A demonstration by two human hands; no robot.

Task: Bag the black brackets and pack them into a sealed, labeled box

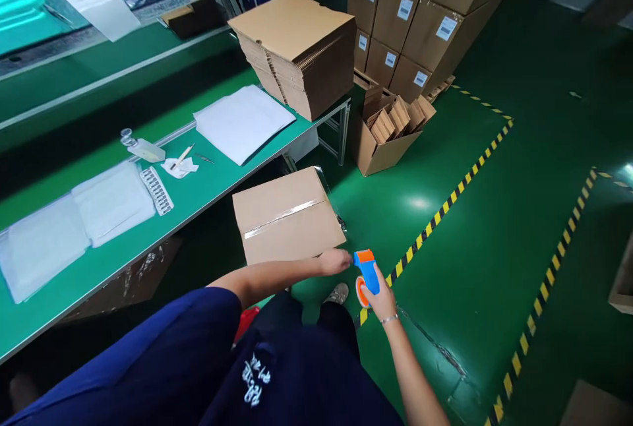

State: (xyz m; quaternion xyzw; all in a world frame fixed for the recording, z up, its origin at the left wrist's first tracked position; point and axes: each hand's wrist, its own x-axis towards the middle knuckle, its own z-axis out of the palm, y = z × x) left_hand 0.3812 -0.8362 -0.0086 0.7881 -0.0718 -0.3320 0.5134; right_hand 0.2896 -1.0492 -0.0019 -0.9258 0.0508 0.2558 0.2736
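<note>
My right hand (384, 301) is wrapped round a blue and orange tape dispenser (368, 273) with a roll of tape on it. My left hand (336, 261) is closed close to the dispenser's front end. Whatever its fingers pinch, if anything, is too small to make out. Just beyond my left forearm is a closed cardboard box (284, 218), with a strip of shiny clear tape (281, 217) along its top seam. Loose clear film or tape shows at its right side. My left arm covers part of the box's near edge.
The green workbench (212, 182) on the left carries white sheets (242, 122), a bottle (147, 149) and stacked flat cardboard (291, 24). An open carton (388, 149) stands on the floor beyond, before labelled boxes (395, 24). Yellow-black tape (445, 205) marks the floor.
</note>
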